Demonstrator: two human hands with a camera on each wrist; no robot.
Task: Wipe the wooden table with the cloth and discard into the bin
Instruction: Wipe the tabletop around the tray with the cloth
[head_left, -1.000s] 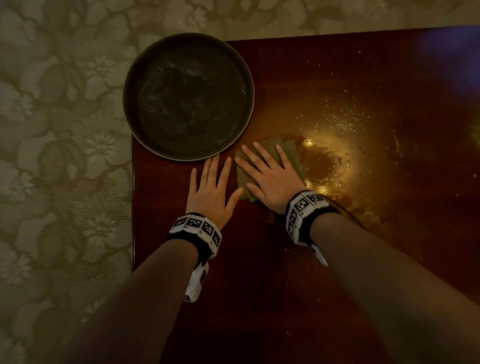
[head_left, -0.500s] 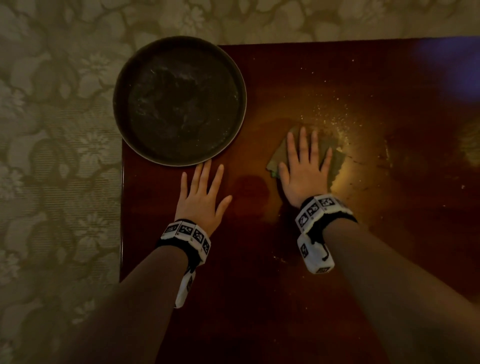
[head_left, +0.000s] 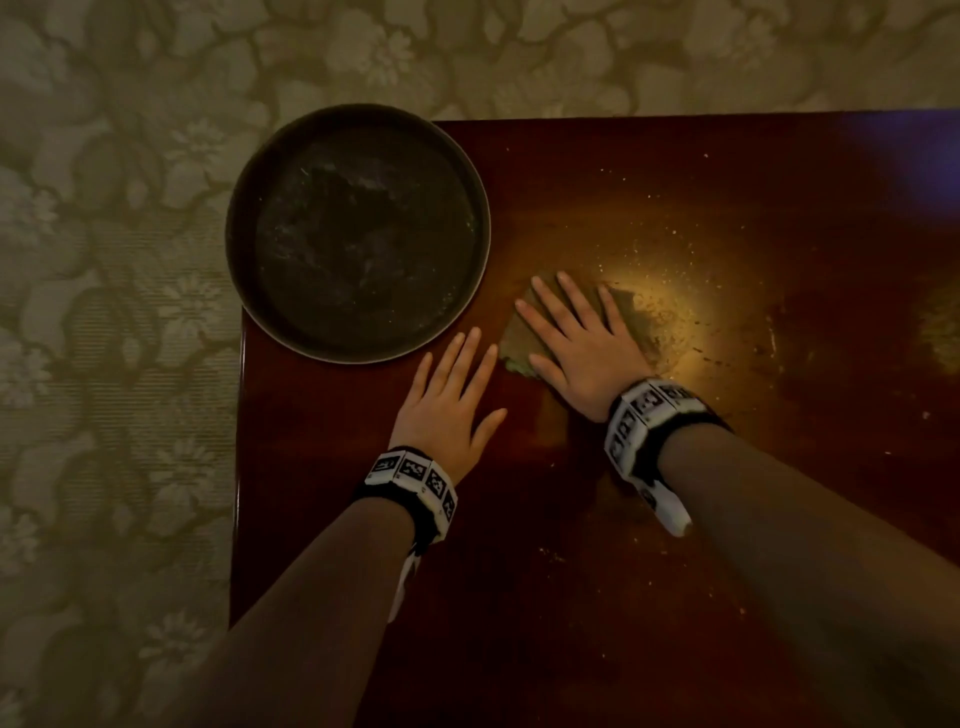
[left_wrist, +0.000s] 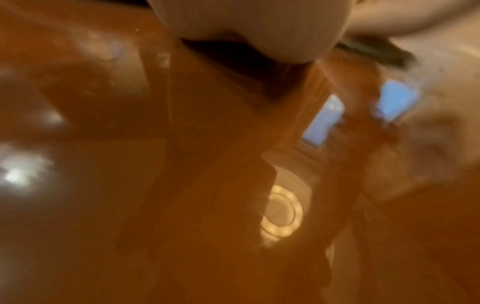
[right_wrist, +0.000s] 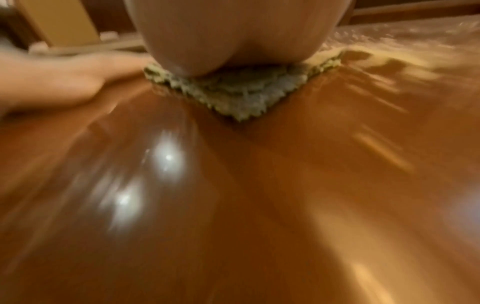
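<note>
You are pressing your right hand (head_left: 582, 345) flat on the cloth (head_left: 519, 343), fingers straight and spread, so the cloth is lying pinned under your palm near the worktop's (head_left: 597, 597) far left corner, just beside the bin (head_left: 358, 234). The bin is sitting partly over that corner, its rim overhanging the left edge. Your left hand (head_left: 449, 405) is resting open and flat on the wood, holding nothing, between the cloth and the left edge, fingertips close to the bin's rim. Crumbs (head_left: 670, 312) are lying scattered to the right of the cloth, thickest in the bright patch toward the middle, with stray specks out toward the right and near edges. The step in hand looks like sweeping that debris toward the bin. To do it well, keep your whole palm bearing down evenly so the cloth's leading edge is not riding over the grains; the right wrist view shows its zigzag edge (right_wrist: 233, 98) lying flat on the wood, which is what you want. Reach beyond the crumbs before drawing back toward the bin, overlap your passes, and gather everything into one line at the bin's rim rather than scattering it off the left edge onto the carpet (head_left: 104, 364).
</note>
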